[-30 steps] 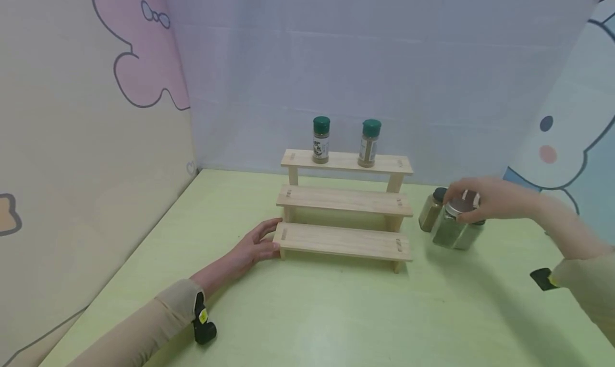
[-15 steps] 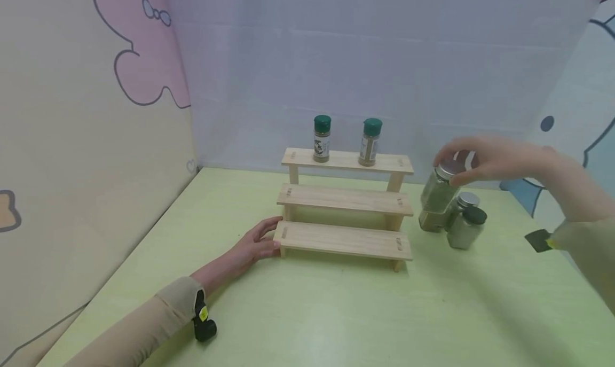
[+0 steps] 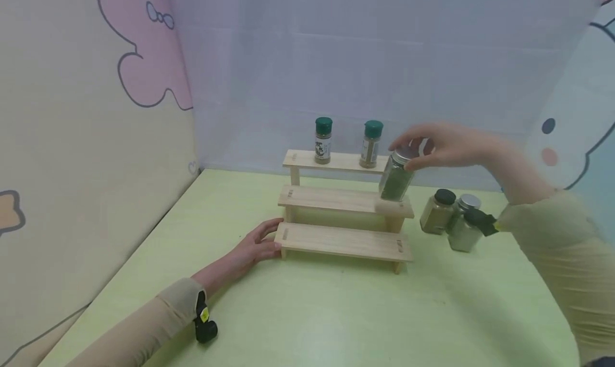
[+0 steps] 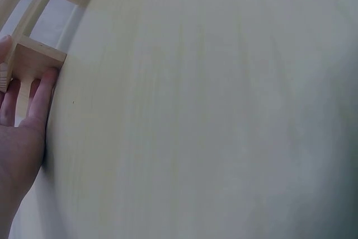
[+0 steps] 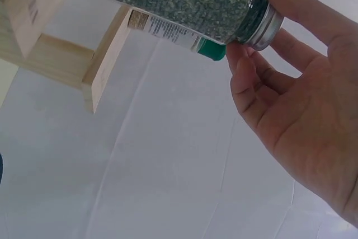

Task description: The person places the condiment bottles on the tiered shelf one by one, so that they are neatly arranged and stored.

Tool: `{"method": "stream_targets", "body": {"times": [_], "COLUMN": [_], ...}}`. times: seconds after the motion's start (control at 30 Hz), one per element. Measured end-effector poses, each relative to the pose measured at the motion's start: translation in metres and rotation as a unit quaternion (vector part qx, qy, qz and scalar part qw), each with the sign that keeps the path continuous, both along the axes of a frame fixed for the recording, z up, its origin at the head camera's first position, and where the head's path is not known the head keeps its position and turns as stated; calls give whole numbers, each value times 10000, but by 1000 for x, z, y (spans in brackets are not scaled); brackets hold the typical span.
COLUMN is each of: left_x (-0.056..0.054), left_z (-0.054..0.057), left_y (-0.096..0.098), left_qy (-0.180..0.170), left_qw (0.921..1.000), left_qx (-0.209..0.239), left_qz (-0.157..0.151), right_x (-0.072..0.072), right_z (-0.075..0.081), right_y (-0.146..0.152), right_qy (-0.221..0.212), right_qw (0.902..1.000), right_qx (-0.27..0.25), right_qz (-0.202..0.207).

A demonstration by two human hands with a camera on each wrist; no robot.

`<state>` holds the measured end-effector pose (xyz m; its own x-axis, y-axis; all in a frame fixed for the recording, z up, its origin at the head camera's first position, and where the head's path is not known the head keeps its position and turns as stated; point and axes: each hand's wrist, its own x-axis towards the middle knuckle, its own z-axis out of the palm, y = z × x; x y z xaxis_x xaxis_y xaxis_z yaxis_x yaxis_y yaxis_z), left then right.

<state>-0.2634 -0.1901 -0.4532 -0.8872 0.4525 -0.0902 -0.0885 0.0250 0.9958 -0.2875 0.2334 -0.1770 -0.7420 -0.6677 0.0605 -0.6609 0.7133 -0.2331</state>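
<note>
In the right hand (image 3: 442, 145) is a clear glass spice jar (image 3: 396, 180), its silver screw lid pinched between thumb and fingertips; the right-wrist view shows dried green flakes inside and a see-through wall with no label on the visible side. The jar hangs tilted at the right end of the middle tier of a three-step wooden rack (image 3: 343, 241), and whether its base touches the board cannot be told. The left hand (image 3: 252, 247) lies against the left end of the bottom tier, fingers extended and spread, touching the wood. On the top tier stand a left green-capped shaker (image 3: 323, 142), its white label bearing dark print too small to read, and a right green-capped shaker (image 3: 370, 145) holding brownish contents; in the right-wrist view a shaker's label carries lines of fine, illegible text. To the right of the rack, three jars cluster on the pale green table (image 3: 307, 308): a black-lidded jar (image 3: 436, 212) with brownish contents, a silver-lidded jar (image 3: 467, 202) mostly hidden behind its neighbours, and a dark-lidded jar (image 3: 463, 236) with pale greyish-green contents.
</note>
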Motion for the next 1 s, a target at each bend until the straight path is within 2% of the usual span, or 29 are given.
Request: {"method": "stream_targets", "body": {"times": [0.23, 0.47, 0.7, 0.87, 1.0], "left_x": [1, 2, 2, 2, 2], "left_z": [1, 3, 3, 2, 1], "left_y": [1, 1, 2, 2, 3], "left_qy": [41, 59, 33, 71, 67], "left_qw": [10000, 10000, 10000, 10000, 10000], "left_qx": [24, 24, 23, 48, 48], "left_qz": [-21, -5, 15, -30, -50], "right_x": [-15, -24, -33, -38, -43], "right_z": [-9, -21, -36, -47, -56], "right_y": [-29, -59, -82, -94, -103], "right_qy": [206, 480, 337, 256, 352], "right_qw": [9992, 9976, 9966, 9928, 9900], "right_qx": [-233, -407, -714, -1092, -1232], "right_qz": [255, 301, 248, 423, 586]}}
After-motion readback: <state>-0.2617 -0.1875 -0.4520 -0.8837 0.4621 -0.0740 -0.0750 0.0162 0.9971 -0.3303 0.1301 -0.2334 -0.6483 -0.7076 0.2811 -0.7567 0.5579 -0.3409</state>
